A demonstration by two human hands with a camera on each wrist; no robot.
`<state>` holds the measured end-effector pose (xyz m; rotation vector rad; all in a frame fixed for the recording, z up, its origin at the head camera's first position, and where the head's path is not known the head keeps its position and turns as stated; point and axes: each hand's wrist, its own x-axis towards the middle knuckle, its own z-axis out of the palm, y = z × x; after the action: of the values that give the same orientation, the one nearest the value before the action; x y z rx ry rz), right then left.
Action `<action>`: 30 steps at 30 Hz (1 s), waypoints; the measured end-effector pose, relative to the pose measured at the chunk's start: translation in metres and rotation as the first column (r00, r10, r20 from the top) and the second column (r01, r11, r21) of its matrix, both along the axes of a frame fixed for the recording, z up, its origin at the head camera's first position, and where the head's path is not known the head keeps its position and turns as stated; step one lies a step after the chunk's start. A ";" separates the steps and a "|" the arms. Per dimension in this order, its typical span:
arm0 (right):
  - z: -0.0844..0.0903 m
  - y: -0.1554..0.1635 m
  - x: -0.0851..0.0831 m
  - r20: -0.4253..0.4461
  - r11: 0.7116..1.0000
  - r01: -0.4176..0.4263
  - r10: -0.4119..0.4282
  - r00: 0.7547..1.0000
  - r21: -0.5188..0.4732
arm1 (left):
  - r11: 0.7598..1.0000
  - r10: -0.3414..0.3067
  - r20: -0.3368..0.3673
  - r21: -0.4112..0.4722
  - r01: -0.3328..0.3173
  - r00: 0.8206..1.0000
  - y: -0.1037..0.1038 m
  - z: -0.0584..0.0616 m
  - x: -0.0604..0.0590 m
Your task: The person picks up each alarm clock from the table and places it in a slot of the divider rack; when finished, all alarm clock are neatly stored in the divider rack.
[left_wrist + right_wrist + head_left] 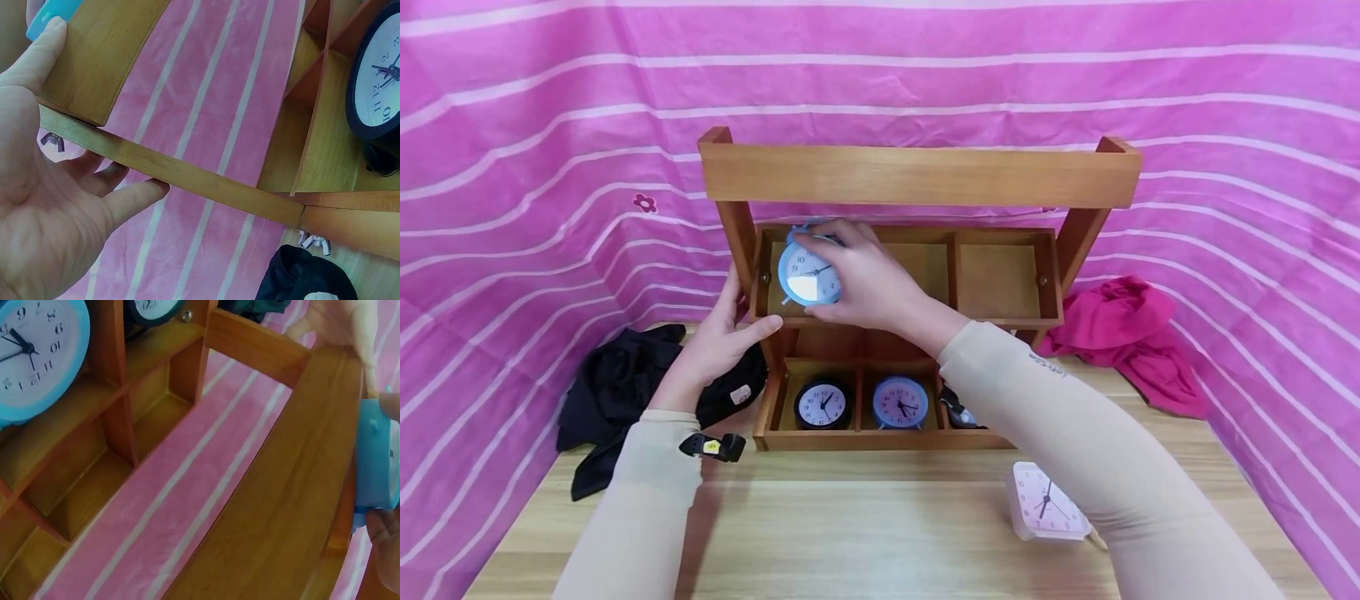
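Observation:
My right hand (872, 283) grips a light blue twin-bell alarm clock (805, 268) by its right edge, in front of the upper left compartment of a wooden shelf (917, 177). In the right wrist view that clock (374, 453) appears side-on between thumb and fingers. My left hand (718, 343) touches the shelf's left side, its thumb straight at the upper box's front edge. The left wrist view has the other fingers extended against the side slat (187, 177). A black round clock (822, 405) and a blue one with a pinkish face (900, 403) stand in the lower compartments.
Another dark clock (958, 410) in the lower right is partly hidden by my right sleeve. A white square clock (1047, 502) sits on the table at front right. Black cloth (617, 379) lies left of the shelf, bright pink cloth (1120, 333) right. Striped pink fabric surrounds the table.

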<state>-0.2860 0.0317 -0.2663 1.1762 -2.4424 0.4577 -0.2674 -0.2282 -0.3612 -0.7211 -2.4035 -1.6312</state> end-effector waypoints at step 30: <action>-0.011 -0.005 -0.007 -0.029 0.993 -0.016 0.019 0.999 0.116 | 1.000 -0.017 -0.011 0.014 0.018 1.000 0.000 0.001 -0.001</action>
<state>-0.2927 0.0269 -0.2769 1.2431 -2.4629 0.3042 -0.2682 -0.2284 -0.3598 -0.7488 -2.3827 -1.6445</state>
